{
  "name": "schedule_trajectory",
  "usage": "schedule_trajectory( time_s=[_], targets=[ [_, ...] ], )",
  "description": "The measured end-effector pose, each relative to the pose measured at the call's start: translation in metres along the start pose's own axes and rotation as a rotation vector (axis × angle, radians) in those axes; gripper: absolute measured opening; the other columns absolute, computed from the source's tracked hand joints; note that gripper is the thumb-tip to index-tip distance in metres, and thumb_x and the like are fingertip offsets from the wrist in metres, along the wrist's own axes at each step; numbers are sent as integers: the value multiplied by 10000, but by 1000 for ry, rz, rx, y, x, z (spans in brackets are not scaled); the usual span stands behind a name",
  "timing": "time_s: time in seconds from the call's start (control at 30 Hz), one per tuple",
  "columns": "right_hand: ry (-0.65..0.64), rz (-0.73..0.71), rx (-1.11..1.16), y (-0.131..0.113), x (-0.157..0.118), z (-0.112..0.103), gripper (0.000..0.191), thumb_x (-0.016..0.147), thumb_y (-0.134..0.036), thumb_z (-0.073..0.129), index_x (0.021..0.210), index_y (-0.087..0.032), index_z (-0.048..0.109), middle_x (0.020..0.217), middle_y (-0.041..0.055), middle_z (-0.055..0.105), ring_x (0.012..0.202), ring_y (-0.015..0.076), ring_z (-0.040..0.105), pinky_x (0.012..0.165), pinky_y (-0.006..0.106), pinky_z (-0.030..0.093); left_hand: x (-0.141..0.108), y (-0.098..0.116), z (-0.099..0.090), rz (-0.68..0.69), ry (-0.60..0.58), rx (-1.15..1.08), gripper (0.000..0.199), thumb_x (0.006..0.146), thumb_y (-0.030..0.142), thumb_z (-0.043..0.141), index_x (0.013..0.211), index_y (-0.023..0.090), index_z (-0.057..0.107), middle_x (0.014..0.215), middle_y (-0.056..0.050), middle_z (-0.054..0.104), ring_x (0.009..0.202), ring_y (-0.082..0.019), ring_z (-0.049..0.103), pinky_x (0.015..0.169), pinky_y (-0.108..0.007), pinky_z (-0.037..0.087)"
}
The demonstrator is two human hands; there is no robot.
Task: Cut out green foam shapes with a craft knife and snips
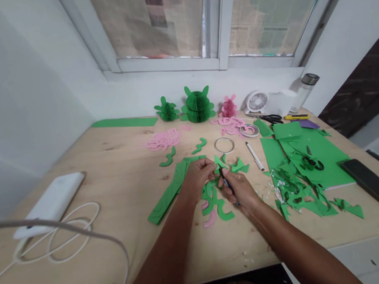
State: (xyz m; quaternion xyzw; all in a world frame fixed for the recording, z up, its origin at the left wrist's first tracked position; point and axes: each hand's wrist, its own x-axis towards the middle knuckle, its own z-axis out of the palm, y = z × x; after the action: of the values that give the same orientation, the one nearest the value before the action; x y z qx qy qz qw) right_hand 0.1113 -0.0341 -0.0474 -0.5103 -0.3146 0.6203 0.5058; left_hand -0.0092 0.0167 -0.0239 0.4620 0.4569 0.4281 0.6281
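My left hand (200, 174) is closed in a pinch at the edge of a small green paper piece (219, 160). Close beside it, my right hand (241, 186) grips a slim dark tool with a bluish handle (230, 184), its black tip against the paper; its exact kind is unclear. Below the hands lie curled green paper cutouts (225, 213) and a pink curved cutout (209, 220). A green paper strip (167, 196) runs under my left hand. Green scraps (239, 165) lie just beyond my right hand. Two wavy green cutouts (168, 157) sit farther back.
Green scraps (301, 196), small scissors (309, 161) and green sheets (333, 162) lie right, near a black phone (378, 186). A white pen (255, 155), tape ring (224, 145), pink cutouts (164, 140) and honeycomb paper figures (197, 104) stand farther back. A white device (51, 202) with cable is left.
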Motion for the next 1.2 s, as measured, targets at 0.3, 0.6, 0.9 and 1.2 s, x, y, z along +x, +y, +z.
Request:
schedule_trajectory(
  time_s=[0.3, 0.6, 0.9, 1.2],
  targets=[
    [-6, 1, -36, -3, -1, 0, 525, 662, -678, 662, 623, -159, 593, 360, -90, 373, 303, 36, 235, 307, 182, 103, 2, -2, -2, 22, -16, 49, 135, 579, 279, 654, 569, 177, 567, 486, 34, 522, 484, -105, 495, 527, -227, 413],
    [-15, 10, -30, -2, -1, 0, 528, 643, -680, 680, 621, -159, 593, 360, -94, 367, 298, 32, 224, 310, 184, 91, 3, -5, -4, 25, -39, 38, 118, 601, 267, 642, 591, 169, 577, 521, 39, 510, 501, -96, 482, 545, -227, 414],
    [-8, -11, -20, -2, -2, 1, 520, 657, -673, 674, 624, -160, 591, 363, -92, 366, 308, 34, 227, 312, 183, 100, 6, -7, -5, 4, -75, 53, 130, 586, 270, 644, 580, 166, 565, 516, 38, 497, 502, -95, 472, 545, -230, 411],
    [2, -12, -35, -1, 0, -2, 515, 654, -668, 676, 615, -163, 582, 361, -97, 366, 302, 33, 222, 305, 182, 100, 3, -5, -3, 18, -77, 22, 134, 604, 282, 640, 602, 165, 574, 531, 45, 504, 524, -94, 488, 585, -235, 442]
  ],
)
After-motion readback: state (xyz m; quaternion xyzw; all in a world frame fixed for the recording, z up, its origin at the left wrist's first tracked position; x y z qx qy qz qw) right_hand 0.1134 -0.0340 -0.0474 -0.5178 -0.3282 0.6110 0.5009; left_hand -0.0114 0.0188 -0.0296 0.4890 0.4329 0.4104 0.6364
